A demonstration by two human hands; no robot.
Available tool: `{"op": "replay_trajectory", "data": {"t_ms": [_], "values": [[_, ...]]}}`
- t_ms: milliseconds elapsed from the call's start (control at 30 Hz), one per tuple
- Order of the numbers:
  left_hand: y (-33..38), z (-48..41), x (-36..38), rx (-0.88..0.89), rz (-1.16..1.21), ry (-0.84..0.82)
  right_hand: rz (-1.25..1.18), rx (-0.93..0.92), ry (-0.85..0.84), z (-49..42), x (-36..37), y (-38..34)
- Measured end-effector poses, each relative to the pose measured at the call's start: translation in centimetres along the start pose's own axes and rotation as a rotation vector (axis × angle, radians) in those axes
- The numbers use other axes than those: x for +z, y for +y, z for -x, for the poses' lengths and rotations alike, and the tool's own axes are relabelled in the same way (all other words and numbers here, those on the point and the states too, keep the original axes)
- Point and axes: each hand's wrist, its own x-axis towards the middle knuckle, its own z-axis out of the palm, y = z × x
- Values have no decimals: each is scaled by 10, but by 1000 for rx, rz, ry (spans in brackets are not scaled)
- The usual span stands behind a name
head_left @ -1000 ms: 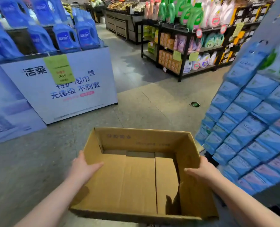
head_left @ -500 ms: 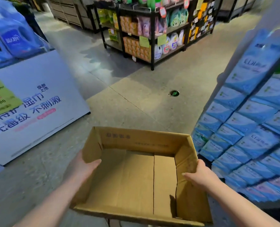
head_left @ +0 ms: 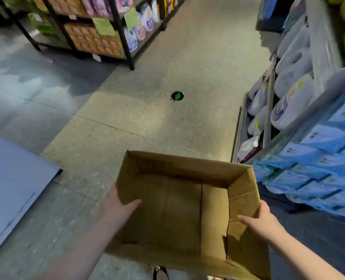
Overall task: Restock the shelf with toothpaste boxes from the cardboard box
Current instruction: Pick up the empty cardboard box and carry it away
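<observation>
An open brown cardboard box is carried in front of me above the shop floor; its inside holds nothing. My left hand grips its left wall, thumb inside. My right hand grips its right wall, thumb inside. To the right stands a shelf stacked with several blue toothpaste boxes, close to the box's right side.
White detergent bottles fill the shelf beyond the toothpaste. A black rack with orange packs and bottles stands at the far left. A white display panel lies at the left. A green round floor marker sits ahead on the concrete aisle.
My view has swung to the right and down the aisle. The blue bottle display has left the view, and the box stays held in both hands.
</observation>
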Motion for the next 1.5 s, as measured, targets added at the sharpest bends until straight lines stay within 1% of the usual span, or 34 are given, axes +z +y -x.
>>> {"op": "replay_trajectory", "data": {"t_ms": [67,200,367,500,867,1067,1167,1333,1500], "values": [[0,-38,11,-16,-30,-51,-68,37,32,-22,15,-7],[-9,-104,46,-84,-81,-99,-145,102,36,-83,45,-14],[-24,-172,101,-151,-79,-107,-219,146,0,-167,82,-10],[-42,-223,147,-135,-65,-143,-264,182,-8,-231,116,5],[-105,-349,270,-63,-152,-189,-311,270,16,-383,208,64],[-132,-388,313,-54,-178,-206,-343,300,22,-432,251,87],[-146,-403,327,-52,-179,-223,-370,307,26,-449,265,94],[-161,-427,344,-54,-160,-198,-423,311,18,-471,279,101],[-166,-440,355,-52,-217,-262,-406,330,18,-481,287,109]]}}
